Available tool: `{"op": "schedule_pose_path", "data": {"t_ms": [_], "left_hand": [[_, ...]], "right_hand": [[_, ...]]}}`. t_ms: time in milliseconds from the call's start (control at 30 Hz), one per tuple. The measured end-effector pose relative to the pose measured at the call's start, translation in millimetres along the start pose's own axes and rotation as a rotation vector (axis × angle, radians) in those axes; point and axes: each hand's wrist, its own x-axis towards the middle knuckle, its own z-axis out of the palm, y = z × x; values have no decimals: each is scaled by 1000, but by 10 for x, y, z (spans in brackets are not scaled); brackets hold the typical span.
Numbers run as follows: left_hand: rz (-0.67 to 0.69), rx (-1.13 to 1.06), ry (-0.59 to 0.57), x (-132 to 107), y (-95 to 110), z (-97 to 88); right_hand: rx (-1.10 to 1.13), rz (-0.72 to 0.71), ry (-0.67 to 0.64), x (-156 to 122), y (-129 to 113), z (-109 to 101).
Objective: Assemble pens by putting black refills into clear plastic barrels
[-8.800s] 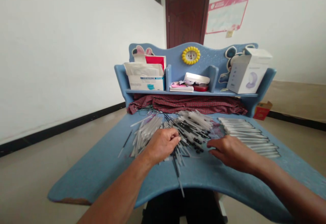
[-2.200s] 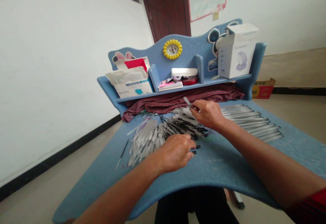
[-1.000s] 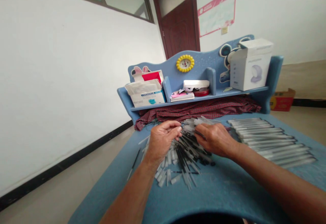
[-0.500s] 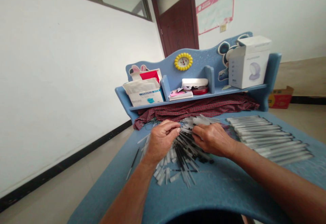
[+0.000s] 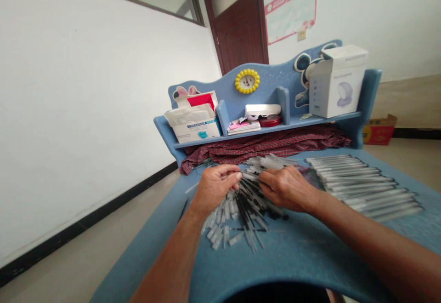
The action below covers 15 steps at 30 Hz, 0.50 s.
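Observation:
A loose heap of clear pen barrels, black refills and small caps (image 5: 241, 211) lies in the middle of the blue desk (image 5: 292, 257). My left hand (image 5: 214, 186) hovers over the heap's left part with its fingers pinched together on a thin pen part. My right hand (image 5: 285, 187) is close beside it, fingers curled on another thin pen piece. The two hands' fingertips nearly meet above the heap. What exactly each pinch holds is too small to name.
A neat row of assembled clear pens (image 5: 361, 183) lies at the right. A red checked cloth (image 5: 268, 144) sits under the shelf, which carries a white box (image 5: 336, 84), a mask box (image 5: 196, 123), booklets and a yellow clock (image 5: 247, 81). A cardboard box (image 5: 379, 128) stands on the floor.
Both hands came together over the heap from apart; in the last second they have stayed almost still, fingertips close, while the view shifted slightly.

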Motion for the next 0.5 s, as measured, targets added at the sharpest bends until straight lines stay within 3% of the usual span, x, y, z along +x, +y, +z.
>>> {"op": "schedule_pose_path", "data": {"t_ms": [500], "left_hand": [[-22,-55,-101,-8,1,-61]], "right_hand": [[217,28,-72,26,8,-47]]}}
